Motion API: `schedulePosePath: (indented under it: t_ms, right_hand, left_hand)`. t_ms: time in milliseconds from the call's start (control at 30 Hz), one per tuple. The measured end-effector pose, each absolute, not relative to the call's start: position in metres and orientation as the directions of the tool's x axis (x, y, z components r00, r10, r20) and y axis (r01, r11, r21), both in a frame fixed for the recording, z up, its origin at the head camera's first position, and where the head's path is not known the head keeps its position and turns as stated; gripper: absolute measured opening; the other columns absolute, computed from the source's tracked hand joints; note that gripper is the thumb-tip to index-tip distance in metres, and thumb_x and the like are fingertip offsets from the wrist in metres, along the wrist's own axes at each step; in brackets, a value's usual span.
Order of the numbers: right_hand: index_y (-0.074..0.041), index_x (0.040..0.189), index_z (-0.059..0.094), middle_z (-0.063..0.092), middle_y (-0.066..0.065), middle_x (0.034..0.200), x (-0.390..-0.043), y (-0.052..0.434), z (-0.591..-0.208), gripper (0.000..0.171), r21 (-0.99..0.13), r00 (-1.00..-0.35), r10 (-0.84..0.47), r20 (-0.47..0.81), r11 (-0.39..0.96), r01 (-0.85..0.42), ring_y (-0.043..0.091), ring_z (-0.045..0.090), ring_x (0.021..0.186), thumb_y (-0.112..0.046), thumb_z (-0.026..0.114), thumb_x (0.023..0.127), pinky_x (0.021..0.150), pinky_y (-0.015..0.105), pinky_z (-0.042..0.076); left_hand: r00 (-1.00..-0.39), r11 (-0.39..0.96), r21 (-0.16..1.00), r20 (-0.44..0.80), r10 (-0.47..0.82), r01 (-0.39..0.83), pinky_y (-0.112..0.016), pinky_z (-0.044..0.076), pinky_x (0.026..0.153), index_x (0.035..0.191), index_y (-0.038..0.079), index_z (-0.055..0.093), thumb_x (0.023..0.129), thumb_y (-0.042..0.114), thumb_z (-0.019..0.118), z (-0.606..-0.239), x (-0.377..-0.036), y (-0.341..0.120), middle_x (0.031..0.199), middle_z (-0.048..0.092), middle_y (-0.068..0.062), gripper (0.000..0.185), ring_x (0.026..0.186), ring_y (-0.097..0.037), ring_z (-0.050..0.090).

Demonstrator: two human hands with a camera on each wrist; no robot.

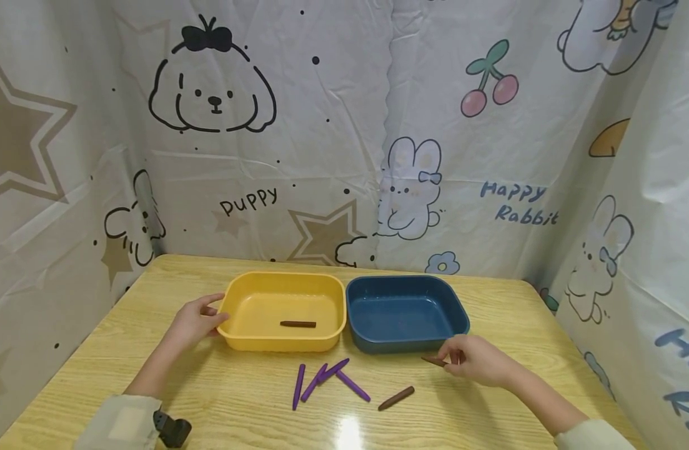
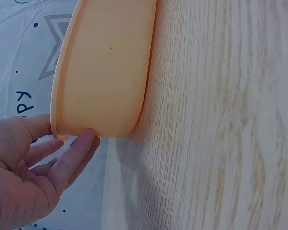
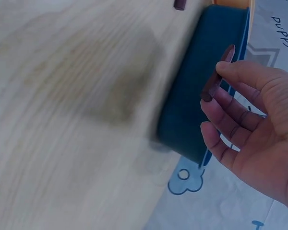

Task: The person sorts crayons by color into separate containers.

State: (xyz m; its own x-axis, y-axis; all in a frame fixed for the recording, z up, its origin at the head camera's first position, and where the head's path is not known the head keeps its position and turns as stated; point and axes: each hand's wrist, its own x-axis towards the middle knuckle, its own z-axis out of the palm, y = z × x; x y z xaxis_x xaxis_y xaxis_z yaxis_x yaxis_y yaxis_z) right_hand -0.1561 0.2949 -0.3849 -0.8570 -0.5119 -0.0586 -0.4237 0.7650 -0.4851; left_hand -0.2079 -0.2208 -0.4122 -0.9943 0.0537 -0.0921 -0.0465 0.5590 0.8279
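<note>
In the head view my left hand [image 1: 192,322] grips the left end of a yellow plastic bin [image 1: 288,343], fingers at its rim and end wall. One brown crayon [image 1: 298,324] lies inside that bin. My right hand [image 1: 479,361] pinches another brown crayon [image 3: 219,74] between thumb and fingers, above the table by the near right corner of a dark blue bin [image 1: 403,345]. A further brown crayon [image 1: 396,398] lies on the table left of this hand. Several purple crayons [image 1: 353,385] lie loosely grouped before the yellow bin, some touching.
Both bins stand side by side on a light wood-grain table [image 1: 237,400]. A printed curtain [image 1: 333,125] hangs behind the table and along both sides. The left sleeve has a black device [image 1: 172,430] at the wrist.
</note>
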Motion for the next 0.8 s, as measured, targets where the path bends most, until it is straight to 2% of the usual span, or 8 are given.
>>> schedulePosePath:
  t_ms: [367,800]
  right_hand:
    - [-0.013,0.088,0.068,0.052,-0.010,0.071,-0.165,0.280,-0.376,0.008,-0.423,-0.835,-0.551,-0.008,0.758,-0.496,0.000,0.042,0.066,-0.009,0.068,0.081,0.056,0.019,0.039]
    - [-0.012,0.089,0.069,0.054,-0.009,0.070,-0.179,0.252,-0.366,0.008,-0.387,-0.821,-0.570,-0.024,0.763,-0.518,0.000,0.043,0.064,-0.011,0.069,0.081,0.056,0.018,0.040]
  left_hand:
    - [-0.994,0.555,0.831,-0.093,0.061,-0.044,-0.035,0.058,0.074,0.141,-0.005,0.033,0.092,0.016,0.058,-0.413,-0.208,-0.222,0.121,0.047,-0.035,0.059,0.082,-0.018,0.065]
    - [-0.994,0.555,0.831,-0.087,0.058,-0.040,-0.035,0.058,0.073,0.141,-0.006,0.034,0.092,0.013,0.058,-0.412,-0.207,-0.221,0.120,0.049,-0.034,0.057,0.079,-0.016,0.064]
